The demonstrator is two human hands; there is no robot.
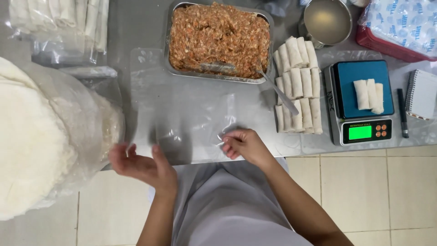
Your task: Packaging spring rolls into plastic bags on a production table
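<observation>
Seen from above, a worker's two bare forearms enter the frame from six o'clock. No sleeve shows on either arm up to the frame's lower edge, and neither wrist shows a watch or bracelet. The left hand (143,166) sits toward eight o'clock, its outline blurred. The right hand (245,145) lies near the centre and is sharper; its fingers (227,139) are ungloved, and no ring can be made out on them. Between the arms, from the centre down to six o'clock, hangs a plain pale grey-lilac apron (227,205), smooth with soft vertical folds, without any visible print, pocket or seam.
</observation>
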